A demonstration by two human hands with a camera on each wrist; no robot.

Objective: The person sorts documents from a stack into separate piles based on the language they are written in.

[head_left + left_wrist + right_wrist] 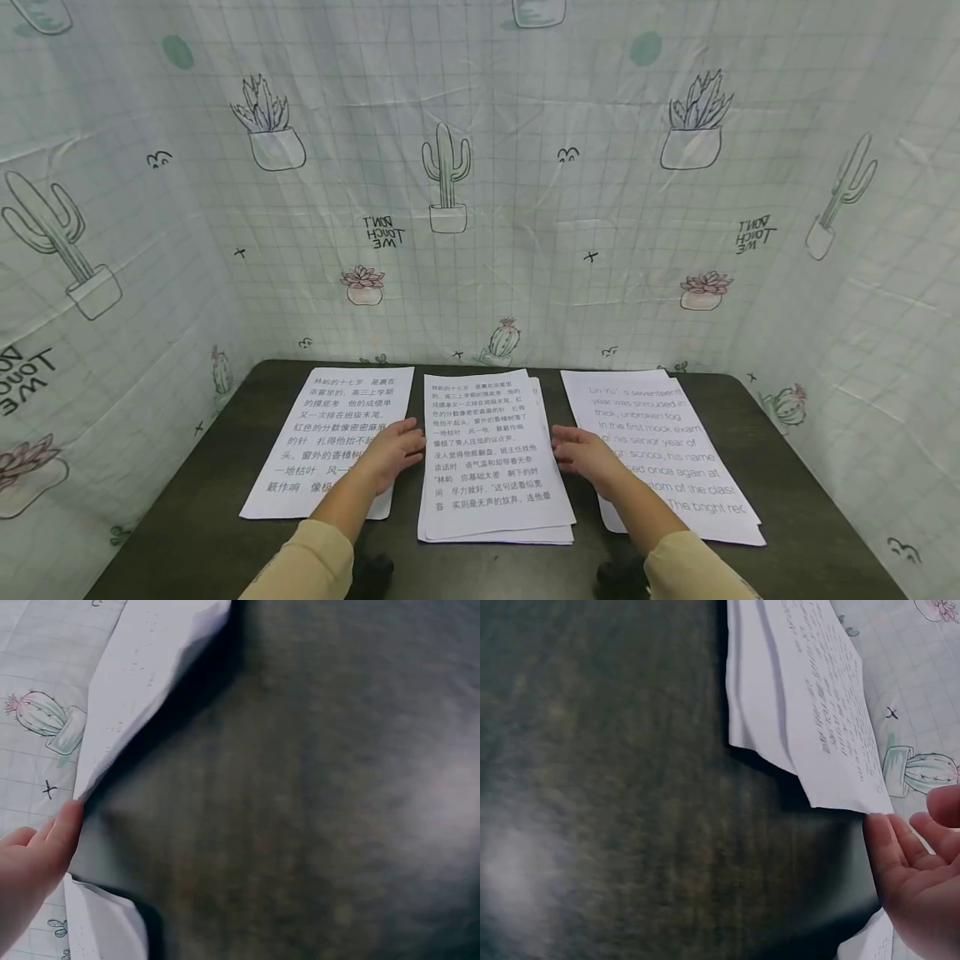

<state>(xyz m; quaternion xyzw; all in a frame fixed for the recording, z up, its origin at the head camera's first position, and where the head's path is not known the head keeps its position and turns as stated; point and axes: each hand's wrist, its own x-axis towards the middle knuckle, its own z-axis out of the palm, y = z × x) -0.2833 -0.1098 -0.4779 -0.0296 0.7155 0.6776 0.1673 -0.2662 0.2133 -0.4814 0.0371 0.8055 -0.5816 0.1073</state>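
A stack of printed paper sheets [487, 450], unevenly layered, lies on the dark table between the two hands. At its left edge is my left hand [390, 457], fingers extended and fingertips at the paper's side; this hand also covers part of the left sheet [341, 417]. My right hand [592, 458] is on the opposite side, fingers loosely extended near the stack's right edge, partly covering the right-hand papers [705, 467]. Both wrist views show fingertips of the left hand [34, 862] and right hand [922, 877] by paper edges; firm contact is hard to tell.
Left and middle papers bear Chinese characters, the right ones large English text. The dark tabletop [480, 575] shows in strips between the papers. A pale curtain [487, 275] printed with cacti closes off the back and both sides.
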